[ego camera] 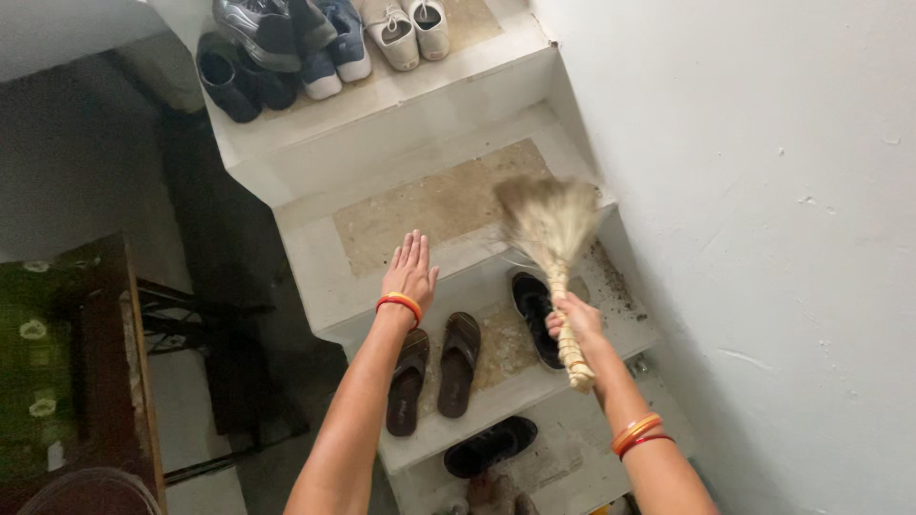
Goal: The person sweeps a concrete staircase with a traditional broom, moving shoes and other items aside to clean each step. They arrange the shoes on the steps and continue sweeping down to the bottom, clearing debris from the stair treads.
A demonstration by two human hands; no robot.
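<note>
Head view, looking down a white staircase.

Right hand point(571, 319): fingers wrapped tight around the bound handle of a straw broom point(553, 250). The handle end sticks out below the fist, toward the wrist. The bristle fan points up and away, blurred, over the right part of the second step point(315, 257), close to the white wall point(763, 238). Orange and red bangles point(637, 434) sit on this forearm.

Left hand point(410, 269): flat, palm down, fingers straight and pressed together, resting on the front edge of the same step. A red and orange bangle point(399, 303) is at the wrist. This hand holds nothing.

Second step: brownish speckled inset panel in the middle, white border.

Step below: a pair of brown sandals point(434, 372) just beside the left forearm, and one black shoe point(534, 315) partly hidden behind the right hand. Dark dirt specks point(615, 286) lie at the right end, near the wall.

Lower step: a black shoe point(489, 446) lying sideways.

Top landing: a row of shoes point(315, 43), black, grey, blue and white, set side by side.

Left edge: a dark wooden piece of furniture with a green patterned cloth point(33, 381) on it, well apart from both hands.

No packages, labels or signs can be made out.
</note>
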